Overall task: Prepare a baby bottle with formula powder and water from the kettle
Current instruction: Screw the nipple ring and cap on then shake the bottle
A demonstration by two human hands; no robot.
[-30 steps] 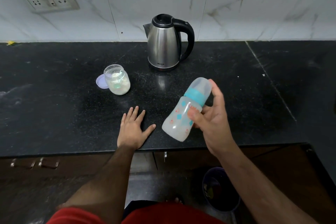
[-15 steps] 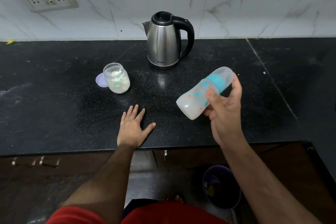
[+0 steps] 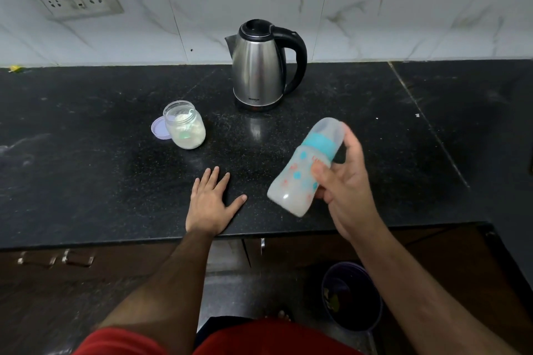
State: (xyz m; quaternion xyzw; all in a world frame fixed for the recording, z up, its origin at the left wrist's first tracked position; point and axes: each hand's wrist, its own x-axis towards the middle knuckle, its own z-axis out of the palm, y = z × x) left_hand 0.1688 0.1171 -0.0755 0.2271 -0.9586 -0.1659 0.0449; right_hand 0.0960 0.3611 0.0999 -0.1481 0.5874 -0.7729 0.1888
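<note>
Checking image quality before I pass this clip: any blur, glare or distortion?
Head view: the baby bottle and right hand are motion-blurred; the kettle, jar and left hand are sharp; wide-angle bending curves the countertop edges; a soft reflection sits below the kettle.

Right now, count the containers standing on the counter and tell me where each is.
2. The powder jar stands left of centre, open. The kettle stands behind, near the wall. The bottle is held above the counter, so not counted.
</note>
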